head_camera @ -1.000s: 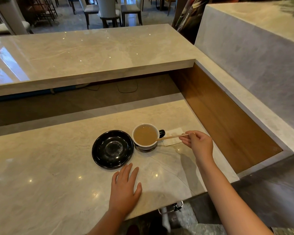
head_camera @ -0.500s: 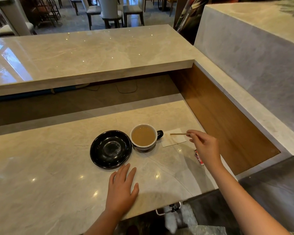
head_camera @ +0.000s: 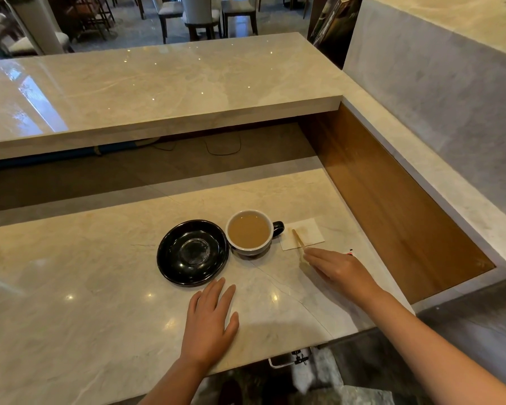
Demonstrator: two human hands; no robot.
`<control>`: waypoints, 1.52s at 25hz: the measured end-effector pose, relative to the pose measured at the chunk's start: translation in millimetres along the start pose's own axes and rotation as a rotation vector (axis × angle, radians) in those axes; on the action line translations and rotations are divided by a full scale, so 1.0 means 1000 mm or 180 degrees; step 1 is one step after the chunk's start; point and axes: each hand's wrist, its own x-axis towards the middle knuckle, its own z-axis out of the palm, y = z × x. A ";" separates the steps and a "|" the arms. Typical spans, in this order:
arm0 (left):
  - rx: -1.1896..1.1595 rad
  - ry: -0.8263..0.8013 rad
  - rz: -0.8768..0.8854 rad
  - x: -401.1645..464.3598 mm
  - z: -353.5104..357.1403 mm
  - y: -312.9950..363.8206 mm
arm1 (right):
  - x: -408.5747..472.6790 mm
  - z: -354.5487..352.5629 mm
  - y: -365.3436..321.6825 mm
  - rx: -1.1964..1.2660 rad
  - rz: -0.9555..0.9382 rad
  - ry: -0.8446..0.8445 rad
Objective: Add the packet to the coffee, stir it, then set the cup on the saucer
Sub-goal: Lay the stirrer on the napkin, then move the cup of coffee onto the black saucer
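Resting on the counter point(head_camera: 100, 302), the cup point(head_camera: 249, 232) stands just right of the saucer point(head_camera: 192, 252), nearly touching it, with its handle point(head_camera: 278, 228) pointing right toward the napkin point(head_camera: 303, 233). A stirrer point(head_camera: 298, 238) is laid across that napkin, its near end touched by the right hand point(head_camera: 339, 268), whose fingers are drawn together and extended — whether the stick is pinched or merely touched cannot be told. The left hand point(head_camera: 209, 320) lies flat with fingers loosely together, gripping nothing. The coffee looks milky and mixed, so only the transfer is judged to remain. The cup is likely ceramic — rigid, fairly heavy, breakable — and is filled close to the rim (so a tilt or jolt would spill it). It is best taken by the handle, kept level, and lowered gently into the saucer's centre well, since the glossy glaze may be slippery.
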 end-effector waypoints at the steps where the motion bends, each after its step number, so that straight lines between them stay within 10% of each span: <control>1: 0.0008 0.0009 -0.0008 0.000 0.000 0.001 | -0.004 0.000 0.001 -0.0038 -0.0018 -0.0029; 16: 0.0001 -0.0067 -0.0037 0.000 0.001 0.000 | -0.033 0.025 0.003 -0.0190 0.0148 -0.0623; 27: 0.0269 -0.0350 0.0283 0.000 -0.003 -0.011 | 0.032 0.006 -0.039 -0.0151 0.0314 -0.0013; 38: 0.0030 -0.0314 0.0350 -0.004 -0.004 -0.019 | 0.154 0.035 -0.058 -0.0257 0.1121 -0.2189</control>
